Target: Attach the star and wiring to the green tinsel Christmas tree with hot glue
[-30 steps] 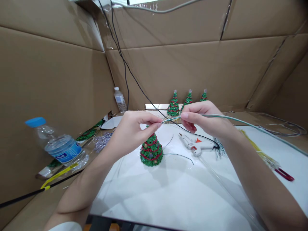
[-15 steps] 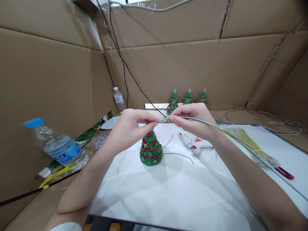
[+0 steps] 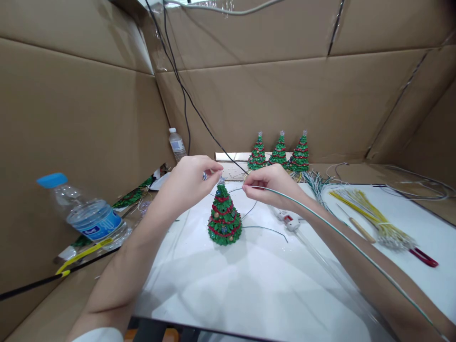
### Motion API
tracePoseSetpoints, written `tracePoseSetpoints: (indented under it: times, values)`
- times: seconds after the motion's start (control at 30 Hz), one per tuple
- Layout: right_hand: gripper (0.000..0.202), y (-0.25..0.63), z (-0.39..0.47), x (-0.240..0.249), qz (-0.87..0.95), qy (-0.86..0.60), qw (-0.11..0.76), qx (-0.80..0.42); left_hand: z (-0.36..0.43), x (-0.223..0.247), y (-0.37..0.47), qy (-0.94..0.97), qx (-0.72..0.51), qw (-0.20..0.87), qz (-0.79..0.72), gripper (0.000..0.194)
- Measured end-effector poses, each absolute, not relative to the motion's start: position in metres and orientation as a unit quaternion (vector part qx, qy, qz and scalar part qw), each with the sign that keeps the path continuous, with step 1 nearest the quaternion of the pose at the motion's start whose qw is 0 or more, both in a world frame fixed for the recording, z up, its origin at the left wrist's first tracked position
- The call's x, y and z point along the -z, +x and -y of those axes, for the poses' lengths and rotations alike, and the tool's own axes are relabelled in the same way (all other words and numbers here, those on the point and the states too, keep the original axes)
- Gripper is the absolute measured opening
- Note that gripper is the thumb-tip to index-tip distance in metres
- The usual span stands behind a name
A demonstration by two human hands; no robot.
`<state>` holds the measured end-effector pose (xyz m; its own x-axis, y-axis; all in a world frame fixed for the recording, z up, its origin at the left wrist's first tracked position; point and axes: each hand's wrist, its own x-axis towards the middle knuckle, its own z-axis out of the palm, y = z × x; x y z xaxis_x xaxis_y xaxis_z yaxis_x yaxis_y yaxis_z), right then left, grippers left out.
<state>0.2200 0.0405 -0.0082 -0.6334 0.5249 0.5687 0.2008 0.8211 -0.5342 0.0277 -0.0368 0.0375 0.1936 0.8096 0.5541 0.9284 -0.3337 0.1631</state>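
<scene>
My right hand [image 3: 272, 186] pinches a thin green-and-white wire [image 3: 351, 233] between thumb and fingertips. The wire runs back along the right forearm to the lower right corner. My left hand [image 3: 195, 179] is closed in a loose pinch close to the treetop, and a small bluish bit shows inside it; what it holds I cannot make out. Between and below the hands, a small green Christmas tree [image 3: 224, 221] with red garland stands upright on the white board [image 3: 228, 289]. Thin wires [image 3: 265, 228] lie beside its right side.
Behind stand three similar trees [image 3: 278, 152]. A glue gun [image 3: 290, 221] is partly hidden by the right arm. Farther right lie a wooden-handled awl [image 3: 361, 230], a bundle of yellow wires [image 3: 370, 211] and a red-handled tool [image 3: 423, 256]. Left is a water bottle [image 3: 94, 216]; cardboard walls surround everything.
My hands have moved apart, the left one leftward and slightly up, the right one slightly down with the wire. The wire no longer spans both hands' fingertips. The treetop is now uncovered.
</scene>
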Motion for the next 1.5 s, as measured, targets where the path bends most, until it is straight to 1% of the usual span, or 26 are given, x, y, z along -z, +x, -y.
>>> tracePoseSetpoints:
  times: [0.3, 0.57, 0.87, 1.0, 1.23, 1.37, 1.5]
  values:
    - [0.014, 0.213, -0.045, 0.02, 0.897, -0.188, 0.36, -0.174, 0.036, -0.037, 0.029, -0.78, 0.26, 0.083, 0.563, 0.021]
    - [0.015, 0.213, -0.046, 0.021, 0.902, -0.171, 0.371, -0.139, 0.035, -0.037, 0.028, -0.787, 0.255, 0.079, 0.556, 0.021]
    - [0.014, 0.213, -0.045, 0.023, 0.942, -0.08, 0.313, -0.095, 0.034, -0.036, 0.028, -0.784, 0.26, 0.078, 0.559, 0.019]
    - [0.014, 0.212, -0.045, 0.023, 0.938, -0.09, 0.322, -0.092, 0.033, -0.036, 0.026, -0.784, 0.26, 0.074, 0.559, 0.019]
    - [0.011, 0.209, -0.047, 0.025, 0.892, -0.155, 0.402, -0.138, 0.033, -0.036, 0.026, -0.786, 0.26, 0.069, 0.556, 0.018]
    - [0.007, 0.205, -0.046, 0.03, 0.866, -0.16, 0.429, -0.2, 0.032, -0.035, 0.026, -0.785, 0.261, 0.07, 0.557, 0.019]
    - [0.008, 0.2, -0.045, 0.034, 0.843, -0.15, 0.437, -0.276, 0.032, -0.035, 0.027, -0.785, 0.263, 0.07, 0.556, 0.019]
